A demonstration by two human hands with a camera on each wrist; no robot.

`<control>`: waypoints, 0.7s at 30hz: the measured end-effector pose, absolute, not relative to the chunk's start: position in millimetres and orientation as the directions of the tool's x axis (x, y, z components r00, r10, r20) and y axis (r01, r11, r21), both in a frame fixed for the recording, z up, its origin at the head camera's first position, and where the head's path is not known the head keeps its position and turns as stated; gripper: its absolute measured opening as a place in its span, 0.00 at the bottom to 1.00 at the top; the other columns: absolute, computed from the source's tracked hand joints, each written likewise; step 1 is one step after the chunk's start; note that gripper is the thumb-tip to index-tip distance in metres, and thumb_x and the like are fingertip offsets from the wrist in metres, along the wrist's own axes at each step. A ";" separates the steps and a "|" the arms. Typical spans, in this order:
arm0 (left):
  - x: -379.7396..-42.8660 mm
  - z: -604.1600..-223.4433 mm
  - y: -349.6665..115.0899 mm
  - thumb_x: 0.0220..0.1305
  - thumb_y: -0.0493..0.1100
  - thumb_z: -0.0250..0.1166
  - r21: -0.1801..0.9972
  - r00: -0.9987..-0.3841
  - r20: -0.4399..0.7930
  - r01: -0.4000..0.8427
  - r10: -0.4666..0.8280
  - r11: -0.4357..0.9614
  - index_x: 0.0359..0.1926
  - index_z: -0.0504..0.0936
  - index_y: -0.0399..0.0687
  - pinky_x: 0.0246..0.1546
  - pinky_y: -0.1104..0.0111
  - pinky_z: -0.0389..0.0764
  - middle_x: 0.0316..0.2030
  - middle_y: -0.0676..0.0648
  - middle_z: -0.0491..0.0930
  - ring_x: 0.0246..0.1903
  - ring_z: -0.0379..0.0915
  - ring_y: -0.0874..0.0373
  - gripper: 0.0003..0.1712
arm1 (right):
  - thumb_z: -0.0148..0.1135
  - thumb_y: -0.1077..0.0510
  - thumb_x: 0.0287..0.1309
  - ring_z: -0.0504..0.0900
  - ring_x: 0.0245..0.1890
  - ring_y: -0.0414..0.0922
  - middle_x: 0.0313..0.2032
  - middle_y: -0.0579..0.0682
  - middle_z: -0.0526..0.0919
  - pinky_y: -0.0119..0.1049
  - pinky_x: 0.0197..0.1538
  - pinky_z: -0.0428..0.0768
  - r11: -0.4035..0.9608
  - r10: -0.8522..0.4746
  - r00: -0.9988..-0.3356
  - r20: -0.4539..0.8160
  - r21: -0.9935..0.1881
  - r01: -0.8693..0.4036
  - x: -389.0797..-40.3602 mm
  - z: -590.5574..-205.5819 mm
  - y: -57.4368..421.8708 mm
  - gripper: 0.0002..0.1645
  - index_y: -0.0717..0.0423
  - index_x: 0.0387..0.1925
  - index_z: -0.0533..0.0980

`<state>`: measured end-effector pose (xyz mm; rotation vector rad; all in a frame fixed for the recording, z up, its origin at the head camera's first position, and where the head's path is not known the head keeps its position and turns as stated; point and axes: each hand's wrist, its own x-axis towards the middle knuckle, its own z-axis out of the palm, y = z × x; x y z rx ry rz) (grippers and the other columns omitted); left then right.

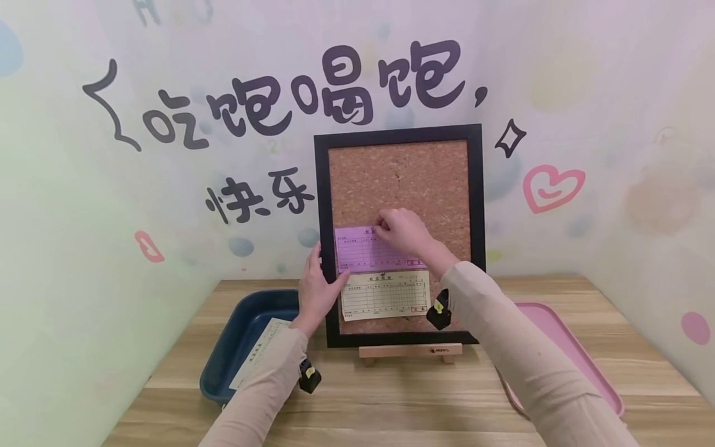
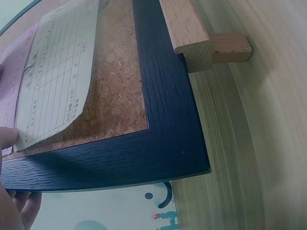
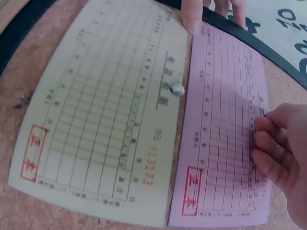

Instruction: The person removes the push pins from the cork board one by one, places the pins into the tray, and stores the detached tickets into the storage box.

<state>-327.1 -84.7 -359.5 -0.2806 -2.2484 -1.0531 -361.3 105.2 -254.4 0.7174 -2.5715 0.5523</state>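
Note:
A black-framed corkboard leans upright on a small wooden easel. On its cork lie a purple receipt slip and, just below, a cream receipt slip fixed at its top middle by a silvery pushpin. My left hand grips the board's left frame edge, fingers behind and thumb in front near where the slips meet. With curled fingers, my right hand pinches a pushpin at the purple slip's top middle; the fingers hide most of it. The cream slip's lower left corner curls off the cork.
Left of the board, a dark blue tray holds more cream slips. A pink tray lies to the right, partly behind my right sleeve. The wooden table meets a wall with painted lettering close behind the board.

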 end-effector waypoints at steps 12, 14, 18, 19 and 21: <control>-326.6 -359.2 -82.7 0.52 0.47 0.68 0.635 -0.789 0.610 0.427 -0.079 0.643 0.66 0.54 0.40 0.51 0.56 0.71 0.61 0.38 0.63 0.53 0.69 0.45 0.46 | 0.59 0.60 0.54 0.79 0.25 0.43 0.26 0.50 0.82 0.34 0.32 0.77 0.803 -0.419 -0.730 0.541 -0.155 -0.576 -361.0 -259.4 108.0 0.06 0.59 0.32 0.78; -326.0 -358.8 -82.9 0.51 0.47 0.68 0.635 -0.786 0.613 0.431 -0.078 0.641 0.66 0.54 0.39 0.51 0.56 0.71 0.61 0.38 0.63 0.53 0.68 0.45 0.46 | 0.59 0.61 0.54 0.77 0.22 0.42 0.24 0.49 0.81 0.33 0.29 0.76 0.793 -0.402 -0.725 0.559 -0.182 -0.581 -361.6 -262.5 107.8 0.05 0.59 0.31 0.78; -325.7 -358.8 -83.1 0.51 0.47 0.68 0.633 -0.786 0.613 0.427 -0.081 0.646 0.66 0.54 0.39 0.51 0.55 0.71 0.61 0.38 0.63 0.53 0.68 0.45 0.46 | 0.58 0.61 0.55 0.72 0.17 0.40 0.19 0.48 0.78 0.30 0.22 0.70 0.770 -0.360 -0.716 0.598 -0.242 -0.590 -362.7 -269.2 106.5 0.04 0.59 0.29 0.77; -325.6 -358.7 -83.1 0.51 0.47 0.68 0.633 -0.786 0.613 0.426 -0.082 0.647 0.66 0.54 0.39 0.51 0.55 0.71 0.61 0.38 0.63 0.53 0.68 0.45 0.46 | 0.58 0.62 0.55 0.71 0.16 0.39 0.18 0.47 0.77 0.30 0.21 0.68 0.764 -0.348 -0.715 0.606 -0.258 -0.591 -362.6 -270.5 106.1 0.04 0.59 0.28 0.77; -325.8 -358.7 -83.1 0.52 0.47 0.68 0.631 -0.786 0.613 0.426 -0.080 0.648 0.66 0.54 0.38 0.51 0.55 0.71 0.61 0.38 0.63 0.53 0.68 0.44 0.46 | 0.57 0.61 0.55 0.69 0.15 0.39 0.17 0.47 0.76 0.29 0.20 0.66 0.759 -0.323 -0.720 0.615 -0.286 -0.585 -362.2 -272.5 105.1 0.05 0.59 0.28 0.77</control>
